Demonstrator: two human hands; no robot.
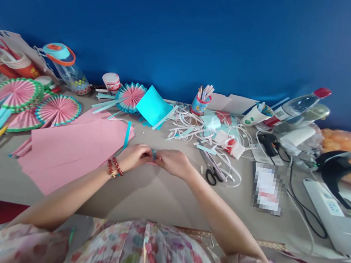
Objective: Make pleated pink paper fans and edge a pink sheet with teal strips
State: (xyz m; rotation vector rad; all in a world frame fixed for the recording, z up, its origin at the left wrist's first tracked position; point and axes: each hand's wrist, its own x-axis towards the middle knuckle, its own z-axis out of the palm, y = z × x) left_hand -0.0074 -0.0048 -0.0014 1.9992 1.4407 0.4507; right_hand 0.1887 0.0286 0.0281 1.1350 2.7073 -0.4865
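1. Pink and light blue, the small paper piece (153,155) is low over the middle of the grey table (150,195). Its long axis seems to run left to right.
2. The fingers cover most of it, so its ends are hard to make out.
3. The left hand (135,156) and right hand (174,162) both pinch it, fingers curled.
4. The pink sheets (70,151) lie left, the scissors (212,173) right.
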